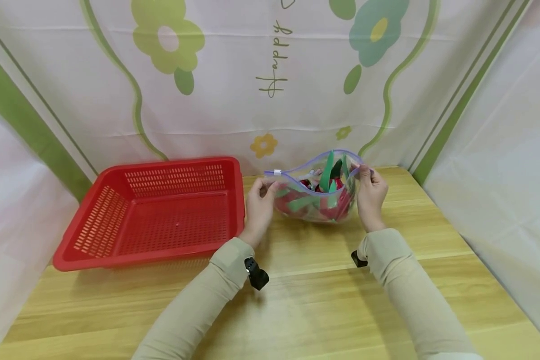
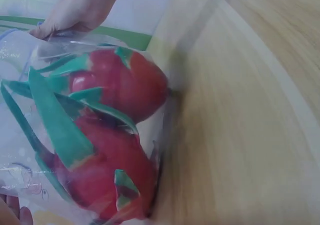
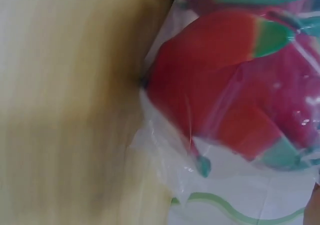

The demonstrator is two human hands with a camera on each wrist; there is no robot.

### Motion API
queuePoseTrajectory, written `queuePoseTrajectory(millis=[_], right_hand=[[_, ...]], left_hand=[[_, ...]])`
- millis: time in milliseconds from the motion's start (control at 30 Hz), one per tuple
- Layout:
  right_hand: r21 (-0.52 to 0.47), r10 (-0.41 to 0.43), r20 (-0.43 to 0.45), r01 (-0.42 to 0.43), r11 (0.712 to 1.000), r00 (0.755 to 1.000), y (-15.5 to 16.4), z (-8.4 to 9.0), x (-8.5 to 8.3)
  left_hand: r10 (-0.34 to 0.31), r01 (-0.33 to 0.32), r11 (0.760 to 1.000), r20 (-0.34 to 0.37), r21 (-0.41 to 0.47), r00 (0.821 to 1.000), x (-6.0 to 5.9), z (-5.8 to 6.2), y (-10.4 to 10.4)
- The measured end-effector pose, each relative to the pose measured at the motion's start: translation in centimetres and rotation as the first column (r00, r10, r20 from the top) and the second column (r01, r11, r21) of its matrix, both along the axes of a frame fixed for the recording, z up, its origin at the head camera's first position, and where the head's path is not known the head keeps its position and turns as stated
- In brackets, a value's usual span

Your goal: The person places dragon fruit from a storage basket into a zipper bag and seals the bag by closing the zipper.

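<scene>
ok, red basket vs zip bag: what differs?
The red basket is rigid and slotted; the zip bag is clear and flexible. The basket is larger than the bag. The bag holds red-and-green dragon fruit; the basket, nothing visible. Both are open at the top.

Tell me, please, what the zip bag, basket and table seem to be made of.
Zip bag: probably thin, glossy plastic film; transparent, with bright highlights. Basket: likely moulded plastic, satin finish; uniform red, regular slots. Table: wood or wood-look laminate, softly shiny; grain shows, core doesn't.
</scene>
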State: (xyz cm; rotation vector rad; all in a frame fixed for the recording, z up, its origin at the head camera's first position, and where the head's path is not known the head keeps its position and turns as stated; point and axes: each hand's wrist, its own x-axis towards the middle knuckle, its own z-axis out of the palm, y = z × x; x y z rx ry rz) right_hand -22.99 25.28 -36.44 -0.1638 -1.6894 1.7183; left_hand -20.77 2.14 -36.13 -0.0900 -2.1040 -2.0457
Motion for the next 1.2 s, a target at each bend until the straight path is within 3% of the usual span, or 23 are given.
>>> queuePoseTrajectory(millis=[200,367,600,767,900,1033,1200], right_hand=[[-0.145,0.037,-0.107,-0.052,0.988,0.994,-0.3,1.2,-0.4],[-0.166,0.071,-0.142,-0.094,0.982,0.987,-0.5,2.4,-0.6],[-0.075,0.107,-0.109,-0.116,0.99,0.988,-0.9,3.4,-0.3],[-0.052,0.131,-0.062,-0.135,0.99,0.989,-1.5,4.1,0.0],[-0.103,0.143,-0.055,-0.148,0.984,0.988,-1.7,4.7,-0.1],[-0.202,0.109,-0.026,-0.112,0.973,0.994,-1.7,5.1,-0.3],[-0.25,0.072,0.049,-0.058,0.967,0.996,-1.5,5.3,-0.4]], left_hand=[[-0.008,0.011,0.998,-0.06,0.058,0.998,-0.4,0.7,-0.3],[0.016,-0.008,0.996,-0.085,0.091,0.996,-0.6,1.2,-0.5],[0.019,-0.011,0.995,-0.077,0.102,0.997,-0.4,1.9,-0.6],[-0.041,0.057,0.991,-0.125,0.122,0.991,-0.3,2.4,-0.7],[-0.076,0.114,0.968,-0.17,0.223,0.982,-0.3,2.8,-0.9],[-0.054,0.096,0.954,-0.153,0.285,0.987,-0.3,3.1,-1.3],[-0.011,0.059,0.952,-0.157,0.301,0.987,-0.5,3.3,-1.6]])
